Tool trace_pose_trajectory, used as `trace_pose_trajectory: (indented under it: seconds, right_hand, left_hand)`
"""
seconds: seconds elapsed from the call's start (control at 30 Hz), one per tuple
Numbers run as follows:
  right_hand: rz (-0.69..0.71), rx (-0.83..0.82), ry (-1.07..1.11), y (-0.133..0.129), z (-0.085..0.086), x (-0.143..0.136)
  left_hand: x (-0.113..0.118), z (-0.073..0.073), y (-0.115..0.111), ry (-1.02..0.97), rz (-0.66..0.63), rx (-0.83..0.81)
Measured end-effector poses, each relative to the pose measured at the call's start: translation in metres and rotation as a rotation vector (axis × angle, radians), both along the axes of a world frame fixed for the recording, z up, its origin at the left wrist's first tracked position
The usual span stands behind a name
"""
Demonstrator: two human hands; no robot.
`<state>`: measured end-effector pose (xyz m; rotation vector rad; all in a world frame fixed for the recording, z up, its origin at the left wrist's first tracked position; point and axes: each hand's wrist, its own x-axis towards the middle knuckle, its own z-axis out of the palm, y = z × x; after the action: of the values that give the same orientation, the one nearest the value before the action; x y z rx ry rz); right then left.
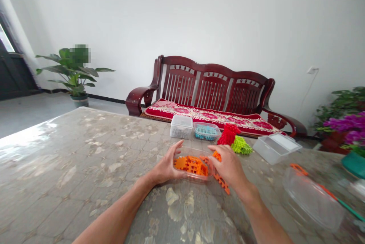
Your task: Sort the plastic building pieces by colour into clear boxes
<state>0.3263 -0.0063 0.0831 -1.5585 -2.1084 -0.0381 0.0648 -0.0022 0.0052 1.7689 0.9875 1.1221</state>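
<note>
So the clear tub (196,178) sits on the patterned table (85,152), right between the two hands, a bit nearer the person than the tub of blue pieces (207,131). The left hand (165,166) has it cupped at one end, fingers curled round the far side and thumb along the near side. The right hand (229,163) is at the other end with its fingers bent in by the rim, next to an orange piece (217,156), but honestly I can't tell if it's pinching that, the tub or both.

Handling-wise, I'd guess the tub is super light, thin plastic that flexes if you squeeze and maybe a bit slick on the outside. The orange blocks (191,165) inside look stiff and light, not fragile, though they'd probably slide around if it tips. Best hold is imo low on both ends, gentle pressure, and not by the rim alone. The orange strip (222,185) beside it looks flat and toothed, so I'd take it by the edges near the middle
</note>
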Motion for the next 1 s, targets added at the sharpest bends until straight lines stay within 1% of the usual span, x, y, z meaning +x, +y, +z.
trace_pose_trajectory:
  seconds: [0.1, 0.17, 0.23, 0.4, 0.5, 0.57, 0.63, 0.7, 0.77, 0.83, 0.9, 1.0]
  right_hand:
    - [0.138, -0.013, -0.056, -0.011, 0.003, -0.028]
    - [0.164, -0.026, -0.151, -0.015, 0.002, -0.042]
    - [0.163, -0.036, -0.241, -0.014, 0.001, -0.051]
    - [0.122, -0.054, -0.411, -0.003, -0.003, -0.056]
    - [0.105, -0.029, -0.434, 0.002, -0.006, -0.053]
    - [0.112, 0.006, -0.361, 0.003, -0.006, -0.049]
    - [0.108, 0.065, -0.212, 0.003, -0.004, -0.039]
    - [0.068, 0.147, -0.056, 0.004, 0.000, -0.024]
    - [0.011, 0.210, 0.024, 0.007, 0.002, -0.005]
    - [-0.041, 0.224, 0.015, 0.010, 0.000, 0.013]
    - [-0.078, 0.203, -0.038, 0.011, -0.005, 0.028]
    - [-0.111, 0.162, -0.128, 0.008, -0.015, 0.039]
  left_hand:
    - [0.001, 0.001, -0.001, 0.003, 0.004, 0.016]
    - [0.002, 0.002, -0.002, 0.001, 0.008, 0.022]
    - [0.002, 0.002, -0.002, -0.004, 0.006, 0.019]
    - [0.002, 0.001, 0.000, -0.021, -0.007, 0.014]
    - [0.002, 0.003, -0.002, -0.023, -0.006, 0.020]
    - [0.003, 0.006, -0.003, -0.010, 0.003, 0.027]
    - [0.003, 0.008, -0.003, 0.000, 0.012, 0.028]
    - [0.001, 0.009, -0.003, -0.002, 0.020, 0.017]
    - [-0.002, 0.008, -0.001, -0.014, 0.032, 0.000]
    - [-0.005, 0.006, 0.001, -0.020, 0.055, -0.009]
    - [-0.009, 0.005, 0.004, -0.016, 0.077, -0.009]
    - [-0.013, 0.007, 0.005, 0.003, 0.090, -0.014]
